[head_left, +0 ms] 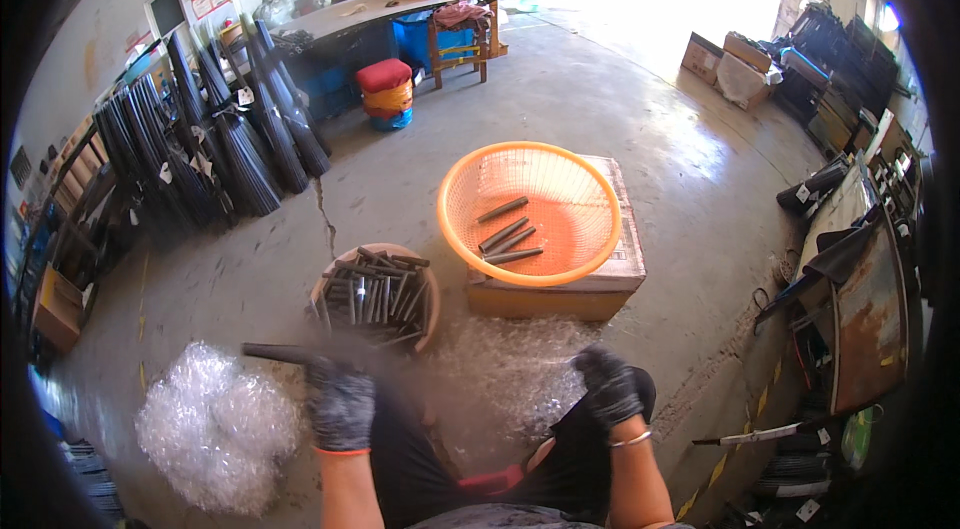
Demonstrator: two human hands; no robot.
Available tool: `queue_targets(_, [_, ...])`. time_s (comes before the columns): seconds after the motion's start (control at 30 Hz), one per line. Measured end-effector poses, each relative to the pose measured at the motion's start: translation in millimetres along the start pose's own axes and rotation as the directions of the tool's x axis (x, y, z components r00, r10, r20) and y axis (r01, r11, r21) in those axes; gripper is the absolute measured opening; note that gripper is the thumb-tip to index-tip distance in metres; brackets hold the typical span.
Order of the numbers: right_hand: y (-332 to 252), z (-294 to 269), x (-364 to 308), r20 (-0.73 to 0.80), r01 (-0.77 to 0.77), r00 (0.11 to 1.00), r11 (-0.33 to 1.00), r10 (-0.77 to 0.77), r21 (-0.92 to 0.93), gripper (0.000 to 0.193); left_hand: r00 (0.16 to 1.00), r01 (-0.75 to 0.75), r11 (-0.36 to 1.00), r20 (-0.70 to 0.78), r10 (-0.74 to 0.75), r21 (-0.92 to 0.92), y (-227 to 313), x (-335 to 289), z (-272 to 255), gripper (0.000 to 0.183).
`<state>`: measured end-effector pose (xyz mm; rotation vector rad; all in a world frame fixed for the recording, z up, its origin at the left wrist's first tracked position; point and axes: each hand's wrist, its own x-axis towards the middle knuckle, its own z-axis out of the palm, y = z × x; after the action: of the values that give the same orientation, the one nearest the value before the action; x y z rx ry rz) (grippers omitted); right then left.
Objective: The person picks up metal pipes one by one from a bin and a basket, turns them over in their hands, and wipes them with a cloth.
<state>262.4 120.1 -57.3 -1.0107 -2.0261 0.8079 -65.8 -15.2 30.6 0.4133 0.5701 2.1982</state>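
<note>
- My left hand [341,407] is shut tight on a dark rod [280,353], near the round tub of rods [372,295]
- My right hand [608,384] rests closed on bubble wrap [510,369], holding nothing I can see
- The rod sticks out left, so I think it could slip from my glove and roll on the floor [640,119]

A basket [530,214] is set on a box [610,279], with a few rods [508,234] inside. To its left a bowl [372,294] (filled with rods) is placed on the floor [640,119]; bubble wrap [215,424] is heaped nearer, further left.
</note>
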Motion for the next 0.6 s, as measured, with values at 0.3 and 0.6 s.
queue_targets(0.3, [5,-59,0,-0.315,-0.427,0.798,0.851,0.514,0.306,0.04,0.978,-0.137,0.539,0.028,0.205,0.831,8,-3,-10,0.017])
queue_targets(0.6, [-140,28,32,0.263,-0.153,0.963,0.672,-0.065,0.724,0.042,0.812,0.177,0.8,0.375,-0.448,0.573,-53,-27,87,0.029])
